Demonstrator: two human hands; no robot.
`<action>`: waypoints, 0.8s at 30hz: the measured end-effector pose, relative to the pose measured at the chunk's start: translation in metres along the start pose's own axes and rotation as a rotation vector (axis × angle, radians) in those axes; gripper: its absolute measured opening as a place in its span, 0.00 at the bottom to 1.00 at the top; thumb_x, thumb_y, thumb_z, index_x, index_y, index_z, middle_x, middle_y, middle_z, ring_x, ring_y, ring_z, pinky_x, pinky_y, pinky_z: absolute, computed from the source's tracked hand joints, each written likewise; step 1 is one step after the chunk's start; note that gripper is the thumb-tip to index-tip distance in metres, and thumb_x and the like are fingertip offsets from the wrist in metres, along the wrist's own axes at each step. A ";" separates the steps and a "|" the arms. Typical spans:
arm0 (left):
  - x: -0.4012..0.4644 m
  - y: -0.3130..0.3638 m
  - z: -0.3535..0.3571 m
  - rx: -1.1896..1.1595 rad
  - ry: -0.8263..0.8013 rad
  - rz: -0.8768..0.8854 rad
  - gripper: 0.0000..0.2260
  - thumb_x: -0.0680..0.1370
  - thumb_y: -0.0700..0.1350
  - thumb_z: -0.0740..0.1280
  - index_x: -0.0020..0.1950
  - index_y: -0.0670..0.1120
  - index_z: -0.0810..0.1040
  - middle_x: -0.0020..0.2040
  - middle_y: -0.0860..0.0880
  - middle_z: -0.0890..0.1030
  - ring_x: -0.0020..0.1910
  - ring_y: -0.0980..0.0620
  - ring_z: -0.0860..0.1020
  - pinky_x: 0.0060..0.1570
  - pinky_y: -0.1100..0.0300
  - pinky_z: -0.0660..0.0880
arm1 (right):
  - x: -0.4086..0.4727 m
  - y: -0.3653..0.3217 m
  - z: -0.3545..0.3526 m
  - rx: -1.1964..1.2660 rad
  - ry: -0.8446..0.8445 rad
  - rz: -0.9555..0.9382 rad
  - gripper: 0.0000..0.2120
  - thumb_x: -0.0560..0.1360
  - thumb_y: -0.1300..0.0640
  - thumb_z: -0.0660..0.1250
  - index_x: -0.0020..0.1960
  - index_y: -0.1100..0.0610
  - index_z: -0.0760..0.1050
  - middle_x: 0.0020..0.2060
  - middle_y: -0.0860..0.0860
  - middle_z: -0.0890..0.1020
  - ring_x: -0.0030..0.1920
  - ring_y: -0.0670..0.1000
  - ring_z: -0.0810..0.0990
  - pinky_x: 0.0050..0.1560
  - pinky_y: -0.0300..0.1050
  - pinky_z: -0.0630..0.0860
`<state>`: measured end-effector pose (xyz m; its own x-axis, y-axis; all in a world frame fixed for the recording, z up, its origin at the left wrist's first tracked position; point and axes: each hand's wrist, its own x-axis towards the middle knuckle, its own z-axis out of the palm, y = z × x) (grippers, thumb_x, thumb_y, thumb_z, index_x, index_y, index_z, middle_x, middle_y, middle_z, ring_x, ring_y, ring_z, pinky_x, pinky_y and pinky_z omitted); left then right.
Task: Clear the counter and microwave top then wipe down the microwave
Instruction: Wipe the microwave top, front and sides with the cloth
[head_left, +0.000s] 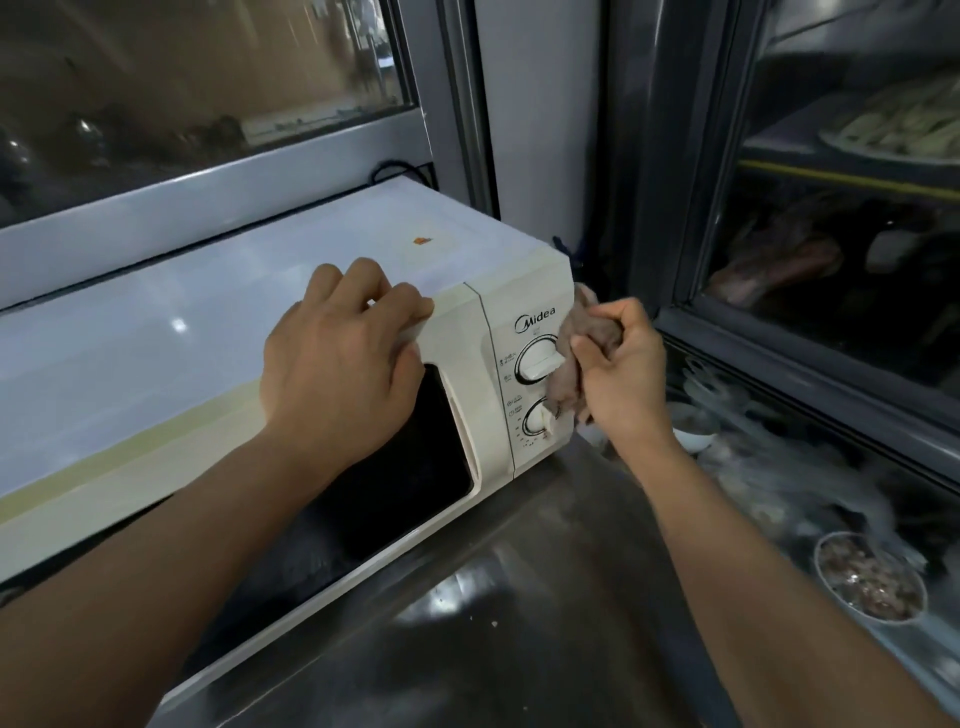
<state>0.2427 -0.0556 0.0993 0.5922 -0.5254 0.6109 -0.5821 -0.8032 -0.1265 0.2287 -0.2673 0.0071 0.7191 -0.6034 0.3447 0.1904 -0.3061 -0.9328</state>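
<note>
the microwave sits on the steel worktop, its top bare but for a small orange mark. my right hand has its grip curled tight around a bunched pinkish cloth, pressing it against the control panel right beside the upper dial, with the lower dial just under it. my left hand has fingers bent over the top front edge above the dark door, bracing the body. the risk i see: the cloth dragging a dial round and starting the timer, or a damp wad pushing moisture in behind the knobs. if my bracing grip slips, the oven could slide on the slick steel toward the glass cabinet at my right.
</note>
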 end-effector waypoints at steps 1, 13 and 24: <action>0.000 0.000 0.000 -0.002 -0.006 -0.004 0.12 0.71 0.44 0.63 0.53 0.46 0.80 0.44 0.47 0.74 0.44 0.44 0.72 0.32 0.61 0.59 | 0.005 -0.007 -0.003 0.002 -0.014 -0.036 0.15 0.73 0.65 0.67 0.45 0.45 0.69 0.43 0.45 0.78 0.48 0.52 0.80 0.48 0.52 0.78; 0.001 0.000 -0.002 -0.012 0.000 -0.010 0.12 0.72 0.43 0.63 0.52 0.46 0.79 0.45 0.47 0.75 0.43 0.45 0.72 0.33 0.60 0.60 | 0.021 -0.029 0.001 0.101 -0.075 -0.213 0.10 0.76 0.64 0.63 0.53 0.52 0.72 0.42 0.44 0.77 0.44 0.42 0.77 0.46 0.37 0.75; 0.000 0.000 0.002 0.033 0.038 0.015 0.11 0.72 0.43 0.63 0.52 0.45 0.79 0.44 0.45 0.75 0.42 0.43 0.72 0.34 0.59 0.59 | -0.024 0.067 0.008 0.252 -0.181 0.185 0.23 0.74 0.74 0.59 0.43 0.45 0.74 0.38 0.43 0.80 0.37 0.46 0.79 0.29 0.38 0.75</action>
<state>0.2437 -0.0563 0.0982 0.5617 -0.5271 0.6377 -0.5718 -0.8044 -0.1612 0.2294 -0.2670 -0.0646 0.8592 -0.4846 0.1642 0.1885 0.0015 -0.9821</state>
